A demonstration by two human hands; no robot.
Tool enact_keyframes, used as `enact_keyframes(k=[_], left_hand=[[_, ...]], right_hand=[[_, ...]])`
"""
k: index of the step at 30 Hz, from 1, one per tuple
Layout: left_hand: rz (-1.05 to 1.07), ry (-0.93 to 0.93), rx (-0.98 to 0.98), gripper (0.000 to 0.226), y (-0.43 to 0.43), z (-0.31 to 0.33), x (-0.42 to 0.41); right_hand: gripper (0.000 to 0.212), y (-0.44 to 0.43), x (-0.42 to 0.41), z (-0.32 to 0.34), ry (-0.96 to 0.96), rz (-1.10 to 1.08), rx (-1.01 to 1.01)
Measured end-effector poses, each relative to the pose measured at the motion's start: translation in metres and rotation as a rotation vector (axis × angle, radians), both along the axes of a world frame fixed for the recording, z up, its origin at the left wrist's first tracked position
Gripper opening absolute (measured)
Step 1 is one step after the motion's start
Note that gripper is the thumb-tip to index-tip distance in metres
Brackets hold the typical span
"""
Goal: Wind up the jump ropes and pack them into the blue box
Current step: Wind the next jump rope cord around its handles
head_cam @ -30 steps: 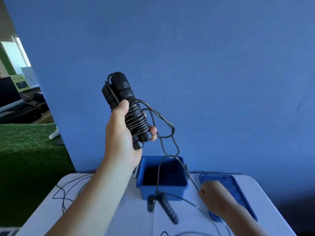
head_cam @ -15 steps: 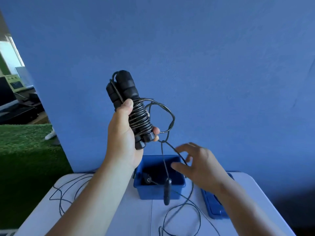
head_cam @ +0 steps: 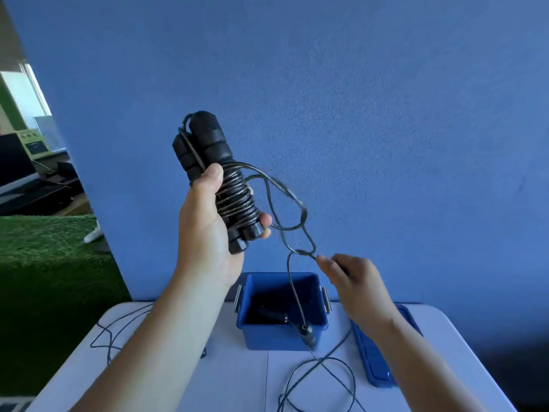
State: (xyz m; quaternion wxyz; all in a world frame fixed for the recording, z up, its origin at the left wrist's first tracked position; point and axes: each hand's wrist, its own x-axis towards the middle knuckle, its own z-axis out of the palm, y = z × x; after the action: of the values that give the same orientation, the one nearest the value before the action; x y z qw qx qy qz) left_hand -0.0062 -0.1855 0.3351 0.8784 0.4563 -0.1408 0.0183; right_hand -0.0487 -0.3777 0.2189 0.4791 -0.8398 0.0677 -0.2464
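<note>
My left hand (head_cam: 208,230) grips a black jump rope (head_cam: 217,173) raised in front of the blue wall, its two handles side by side with the cord wound round them. A loose loop of that cord (head_cam: 294,221) hangs to the right. My right hand (head_cam: 353,281) pinches the end of this loop above the blue box (head_cam: 282,337). A second rope's cord (head_cam: 292,286) runs through the loop and drops to a black handle (head_cam: 307,334) hanging over the box's front rim. Another dark handle (head_cam: 267,315) lies inside the box.
The box stands at the back middle of a white table (head_cam: 237,382). Its blue lid (head_cam: 374,358) lies to the right. Loose black cord (head_cam: 320,379) curls on the table in front, and more cord (head_cam: 118,331) lies at the left. Green turf (head_cam: 44,263) lies beyond the left edge.
My right hand rose from the table to the hanging loop and pinched it. The second rope's handles were dragged from the table in front of the box up to its rim and into it.
</note>
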Motion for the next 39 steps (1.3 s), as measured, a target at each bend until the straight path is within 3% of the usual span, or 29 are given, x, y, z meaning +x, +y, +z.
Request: enact_keyframes(k=[4, 7, 11, 17, 23, 29, 33, 35, 39], left_hand=[[0.021, 0.014, -0.004, 0.030, 0.002, -0.002, 0.003], [0.033, 0.005, -0.031, 0.031, 0.002, 0.001, 0.004], [0.028, -0.027, -0.032, 0.031, 0.001, 0.007, 0.006], [0.014, -0.003, -0.008, 0.030, -0.009, -0.001, 0.000], [0.002, 0.021, -0.008, 0.030, -0.012, -0.004, -0.001], [-0.004, 0.030, 0.001, 0.029, -0.013, -0.010, -0.003], [-0.001, 0.039, 0.018, 0.031, -0.011, -0.013, -0.003], [-0.002, 0.060, 0.022, 0.033, -0.012, -0.015, -0.005], [-0.012, 0.082, -0.011, 0.040, -0.015, -0.018, -0.009]], right_hand=[[0.055, -0.027, -0.011, -0.064, 0.183, -0.155, -0.184], [0.055, -0.051, -0.021, -0.121, 0.425, -0.236, -0.296], [0.053, -0.065, -0.031, -0.160, 0.626, -0.248, -0.314], [0.039, -0.056, -0.024, -0.157, 0.805, -0.210, -0.411], [0.048, -0.054, -0.023, -0.158, 0.861, -0.116, -0.395], [0.045, -0.056, -0.026, -0.160, 0.998, -0.013, -0.422], [0.031, -0.055, -0.028, -0.160, 1.086, -0.035, -0.467], [0.013, -0.057, -0.031, -0.155, 1.116, -0.046, -0.473], [0.025, -0.065, -0.028, -0.156, 1.115, -0.118, -0.422]])
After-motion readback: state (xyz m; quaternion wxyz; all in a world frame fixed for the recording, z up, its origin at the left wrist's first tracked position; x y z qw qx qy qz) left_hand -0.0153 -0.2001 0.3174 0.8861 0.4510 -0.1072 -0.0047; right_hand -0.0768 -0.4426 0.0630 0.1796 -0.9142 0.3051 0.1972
